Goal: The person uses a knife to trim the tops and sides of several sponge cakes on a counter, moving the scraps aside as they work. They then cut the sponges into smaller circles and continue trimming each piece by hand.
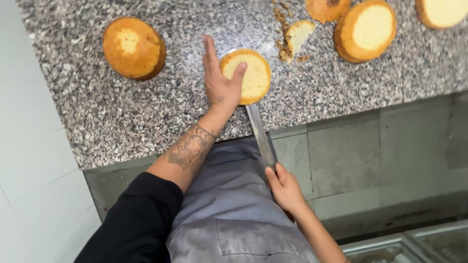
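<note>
On the speckled grey granite countertop (122,117), close to its front edge, lies a small round sponge cake (251,78) with a pale yellow cut top and a golden brown crust around the side. The left hand (220,83) rests flat against the left side of this cake, the fingers stretched toward the back of the countertop and the thumb lying on the soft top surface, so the hand is open and only presses, it does not grip. The right hand (285,187) is in front of the countertop edge, closed around the handle of a long knife (261,136); the flat metal blade goes over the front edge and enters the cake at its near side. Toward the back left corner stands another round cake (133,47), whole, with a smooth brown domed crust and a lighter patch on top. At the back edge, to the right, there are a cut cake (365,30) with a pale porous face, a smaller broken slice (298,35) and loose brown crumbs (282,34) scattered on the stone. The person wears a grey apron (234,209) and a black sleeve (139,224).
</note>
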